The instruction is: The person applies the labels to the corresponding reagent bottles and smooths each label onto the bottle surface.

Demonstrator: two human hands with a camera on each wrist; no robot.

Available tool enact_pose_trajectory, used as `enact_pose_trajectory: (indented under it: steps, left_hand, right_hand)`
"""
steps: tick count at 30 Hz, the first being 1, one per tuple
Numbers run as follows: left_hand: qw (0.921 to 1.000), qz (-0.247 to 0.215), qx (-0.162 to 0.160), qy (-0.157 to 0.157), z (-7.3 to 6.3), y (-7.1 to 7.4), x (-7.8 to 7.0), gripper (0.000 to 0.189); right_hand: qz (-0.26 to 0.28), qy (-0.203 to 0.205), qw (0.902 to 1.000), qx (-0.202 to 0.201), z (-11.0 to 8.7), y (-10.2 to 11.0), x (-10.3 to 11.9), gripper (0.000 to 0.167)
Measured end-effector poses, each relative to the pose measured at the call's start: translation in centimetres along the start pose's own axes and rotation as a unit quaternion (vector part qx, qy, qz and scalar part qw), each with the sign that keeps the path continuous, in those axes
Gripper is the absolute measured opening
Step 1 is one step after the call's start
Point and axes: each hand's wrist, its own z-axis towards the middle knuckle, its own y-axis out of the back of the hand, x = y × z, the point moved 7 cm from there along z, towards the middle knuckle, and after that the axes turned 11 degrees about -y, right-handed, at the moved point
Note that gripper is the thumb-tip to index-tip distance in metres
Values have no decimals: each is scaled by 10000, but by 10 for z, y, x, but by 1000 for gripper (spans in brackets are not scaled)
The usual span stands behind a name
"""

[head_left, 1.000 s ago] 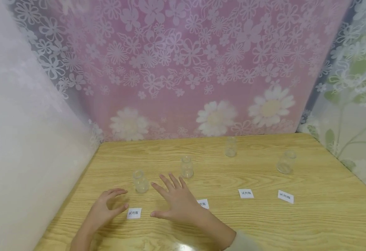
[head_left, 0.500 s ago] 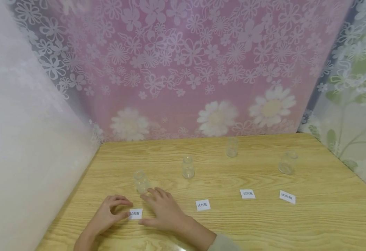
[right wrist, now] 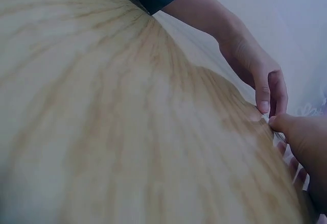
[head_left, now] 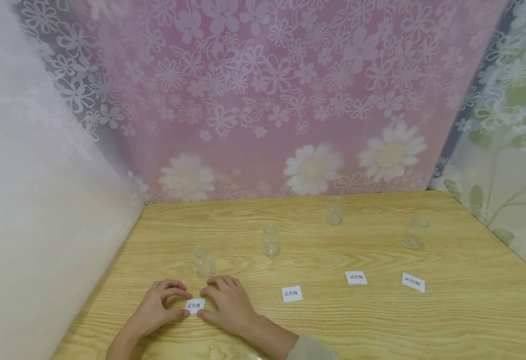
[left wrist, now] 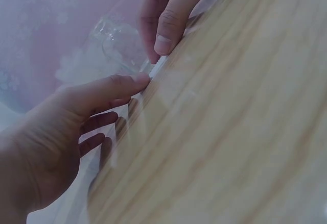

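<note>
A small white paper label [head_left: 195,306] with dark printed characters lies near the front left of the table. My left hand [head_left: 156,307] grips its left edge, thumb at the near corner and forefinger at the far one. On the opposite side my right hand [head_left: 230,306] holds the right edge with thumb and curled fingers. The left wrist view shows the label's white edge [left wrist: 157,67] between the two thumbs. Just behind stands a clear glass bottle [head_left: 204,262] with a narrower neck.
Three more clear glass bottles stand further back: one near the middle [head_left: 271,241], one behind [head_left: 334,212], one at right [head_left: 413,235]. Similar labels lie to the right: a near one [head_left: 292,294], a middle one [head_left: 356,278], a far-right one [head_left: 413,282]. Patterned curtains [head_left: 267,100] surround the wooden table.
My right hand has come left and down from above the table to the label's right edge, its spread fingers curling in. My left hand has moved slightly right onto the left edge.
</note>
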Motion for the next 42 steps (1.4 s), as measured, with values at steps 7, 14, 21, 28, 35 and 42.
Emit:
enact_pose_trajectory:
  steps: [7,14,21,28,35,42]
  left_hand:
    - [9998,104,-145,-125,4,2,-2,28]
    - [9997,189,-171,-3,7,1,-1,26]
    - [9994,270,-236,28,7,-1,1,31]
    - [9990,281,-340,106,6,-2,1,32]
    - [9988,-42,-320,371,7,-4,1,27]
    - [9934,-855,-382,659,13,-10,-1,32]
  right_hand:
    - [61,214,9995,-240,0,4,0,34]
    - [244,154,9993,-236,0,5,-2,27]
    - [391,171,9983,-388,-1,7,-3,24]
    - [522,71,9975,-462,-2,8,-4,22]
    - [851,-208,9951,-449,0,11,-5,22]
    - [1780,-852,9800,-270,3,12,-14,24]
